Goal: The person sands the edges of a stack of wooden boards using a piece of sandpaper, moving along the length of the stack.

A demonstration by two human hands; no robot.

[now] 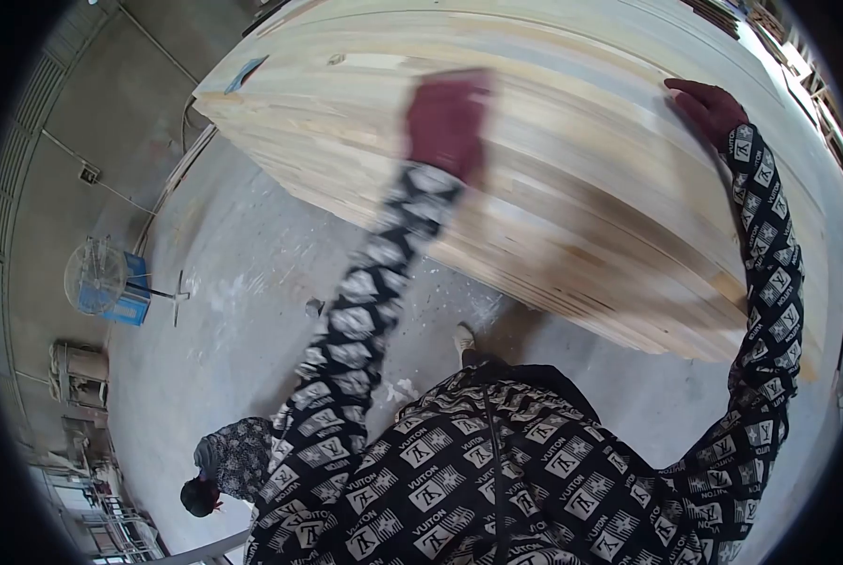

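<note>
Dark red gloves on left hand (448,118) and right hand (709,108); black zipped jacket (497,471) with white monogram print.

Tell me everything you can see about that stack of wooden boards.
The stack of wooden boards is pale, yellowish timber with streaky grain, many thin sheets layered flat, edges showing along the near side. It stands over a dusty concrete floor. Both red-gloved hands rest on top: left hand, blurred, right hand.

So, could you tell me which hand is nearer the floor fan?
Left. The left hand is on the boards, right of the fan; the right hand is farther right.
</note>
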